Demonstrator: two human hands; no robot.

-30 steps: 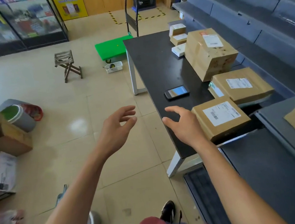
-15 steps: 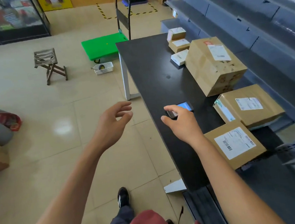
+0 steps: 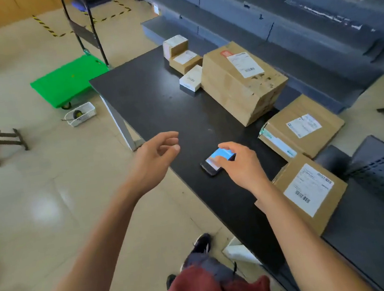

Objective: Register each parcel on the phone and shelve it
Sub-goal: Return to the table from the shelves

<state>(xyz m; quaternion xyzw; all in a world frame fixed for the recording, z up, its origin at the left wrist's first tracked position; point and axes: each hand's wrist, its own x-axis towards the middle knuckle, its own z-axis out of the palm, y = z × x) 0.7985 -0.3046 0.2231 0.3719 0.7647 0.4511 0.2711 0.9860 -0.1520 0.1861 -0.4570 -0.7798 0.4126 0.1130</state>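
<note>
Head view: right hand [image 3: 242,163] fingers curl onto the phone [image 3: 213,164] — flat, long axis diagonal — left hand's [image 3: 151,160] loose.

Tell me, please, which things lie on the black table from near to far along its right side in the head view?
Labelled brown parcel → flat brown parcel → big tall carton → small white box → small brown box → farthest small box.

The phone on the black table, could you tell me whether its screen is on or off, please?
On: the phone shows a lit blue screen beneath the right hand, whose fingers reach over it.
</note>
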